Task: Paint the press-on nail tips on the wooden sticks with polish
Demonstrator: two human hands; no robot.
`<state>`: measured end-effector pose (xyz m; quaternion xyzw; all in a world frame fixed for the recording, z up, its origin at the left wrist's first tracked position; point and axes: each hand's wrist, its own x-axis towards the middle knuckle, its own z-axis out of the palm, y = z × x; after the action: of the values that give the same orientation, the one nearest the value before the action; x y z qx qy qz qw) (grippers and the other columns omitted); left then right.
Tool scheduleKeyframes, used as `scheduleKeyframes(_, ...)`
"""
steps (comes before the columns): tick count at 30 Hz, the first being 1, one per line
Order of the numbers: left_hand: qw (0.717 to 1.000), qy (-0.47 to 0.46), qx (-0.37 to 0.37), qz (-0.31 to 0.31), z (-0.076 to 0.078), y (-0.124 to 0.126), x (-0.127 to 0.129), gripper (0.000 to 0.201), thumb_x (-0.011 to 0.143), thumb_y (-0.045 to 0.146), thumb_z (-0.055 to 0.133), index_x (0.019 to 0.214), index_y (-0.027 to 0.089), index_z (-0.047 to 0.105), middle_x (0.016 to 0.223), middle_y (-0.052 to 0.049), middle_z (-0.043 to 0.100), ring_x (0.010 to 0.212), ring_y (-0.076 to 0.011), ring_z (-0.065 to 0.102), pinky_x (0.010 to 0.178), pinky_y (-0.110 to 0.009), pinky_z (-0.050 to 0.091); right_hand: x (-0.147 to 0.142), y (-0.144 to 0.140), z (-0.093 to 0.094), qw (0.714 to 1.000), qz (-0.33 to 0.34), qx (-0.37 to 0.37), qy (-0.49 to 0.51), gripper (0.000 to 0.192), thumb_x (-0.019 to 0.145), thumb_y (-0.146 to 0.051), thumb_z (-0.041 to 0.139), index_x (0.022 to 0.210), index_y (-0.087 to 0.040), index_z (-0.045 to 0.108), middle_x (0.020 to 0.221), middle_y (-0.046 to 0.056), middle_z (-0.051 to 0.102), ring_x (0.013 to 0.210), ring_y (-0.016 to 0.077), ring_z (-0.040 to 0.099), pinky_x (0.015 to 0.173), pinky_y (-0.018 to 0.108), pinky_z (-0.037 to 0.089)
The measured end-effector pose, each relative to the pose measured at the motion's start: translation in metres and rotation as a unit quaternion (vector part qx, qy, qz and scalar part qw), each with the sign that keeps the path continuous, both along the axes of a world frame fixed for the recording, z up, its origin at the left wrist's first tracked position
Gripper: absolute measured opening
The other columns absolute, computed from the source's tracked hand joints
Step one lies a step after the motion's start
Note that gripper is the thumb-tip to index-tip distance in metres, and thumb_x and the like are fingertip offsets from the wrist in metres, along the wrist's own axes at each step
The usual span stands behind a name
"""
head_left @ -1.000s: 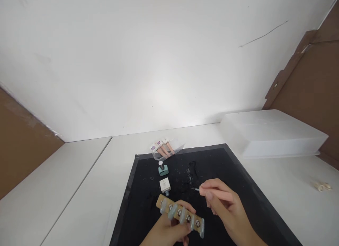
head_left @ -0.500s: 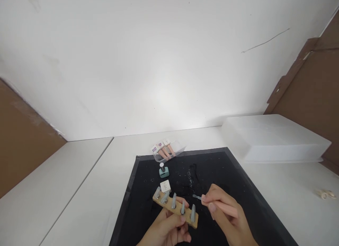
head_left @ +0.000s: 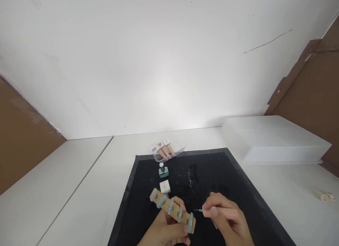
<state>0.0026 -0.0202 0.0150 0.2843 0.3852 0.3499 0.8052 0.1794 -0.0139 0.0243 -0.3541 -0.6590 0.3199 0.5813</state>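
Note:
My left hand [head_left: 169,229] grips a wooden nail-tip stand [head_left: 173,210] from below, its thumb by the right end. Several long grey-blue false nails [head_left: 171,206] stand in a row along it. In my right hand [head_left: 225,216] is a nail polish brush [head_left: 224,213] with a thick pink handle, held like a pen. Its thin tip points left, a short gap away from the rightmost nail. Just beyond the stand sits a white square-topped bottle [head_left: 165,186], partly hidden by it. A small teal bottle [head_left: 163,172] with a white-topped dark stem is farther back.
A black mat [head_left: 212,168] with taped edges lies under the hands on the white table [head_left: 87,203]. At its far edge a clear tray [head_left: 177,147] holds pink-handled bottles [head_left: 164,152]. A white translucent box [head_left: 275,140] stands back right; small beige objects [head_left: 323,195] lie far right.
My left hand has tilted the nail stand and shifted it slightly left and nearer. The brush has come down nearer me, its bristles now seen edge-on and level with the rightmost nail.

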Motion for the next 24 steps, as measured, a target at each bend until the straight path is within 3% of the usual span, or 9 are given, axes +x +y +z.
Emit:
scheduleKeyframes(8, 1.0, -0.009, 0.022, -0.015, -0.01, 0.002, 0.001, 0.042, 0.058, 0.024, 0.081, 0.077, 0.02, 0.043, 0.066, 0.006, 0.051, 0.057, -0.0056, 0.044, 0.055, -0.021, 0.039, 0.001, -0.001, -0.009, 0.997, 0.036, 0.042, -0.049, 0.05, 0.094, -0.035, 0.041, 0.051, -0.019, 0.062, 0.053, 0.005, 0.063, 0.046, 0.0148, 0.054, 0.046, 0.026, 0.041)
scheduleKeyframes(14, 0.999, -0.004, 0.043, -0.023, -0.012, 0.002, 0.001, 0.041, 0.058, 0.025, 0.08, 0.075, 0.02, 0.042, 0.063, 0.006, 0.05, 0.055, -0.0062, 0.042, 0.054, -0.021, 0.038, 0.0, -0.001, -0.013, 0.994, 0.087, 0.03, -0.064, 0.03, 0.088, -0.029, 0.051, 0.062, -0.021, 0.064, 0.048, 0.002, 0.064, 0.041, 0.0149, 0.057, 0.046, 0.025, 0.045)
scheduleKeyframes(18, 0.998, -0.006, 0.056, -0.04, -0.021, 0.005, 0.0, 0.042, 0.057, 0.026, 0.08, 0.074, 0.02, 0.042, 0.06, 0.006, 0.05, 0.054, -0.0065, 0.044, 0.052, -0.02, 0.038, -0.002, 0.001, -0.015, 0.99, 0.118, 0.014, -0.069, 0.025, 0.084, -0.025, 0.053, 0.062, -0.021, 0.063, 0.049, 0.001, 0.064, 0.041, 0.0139, 0.057, 0.045, 0.023, 0.045)
scheduleKeyframes(24, 0.994, -0.021, 0.09, -0.065, -0.035, 0.01, 0.002, 0.043, 0.058, 0.03, 0.08, 0.072, 0.02, 0.041, 0.058, 0.006, 0.051, 0.05, -0.0063, 0.046, 0.048, -0.02, 0.04, 0.002, 0.004, -0.018, 0.99, 0.073, 0.004, -0.117, 0.032, 0.085, -0.019, 0.048, 0.055, -0.018, 0.059, 0.049, 0.002, 0.061, 0.041, 0.0133, 0.055, 0.043, 0.023, 0.041)
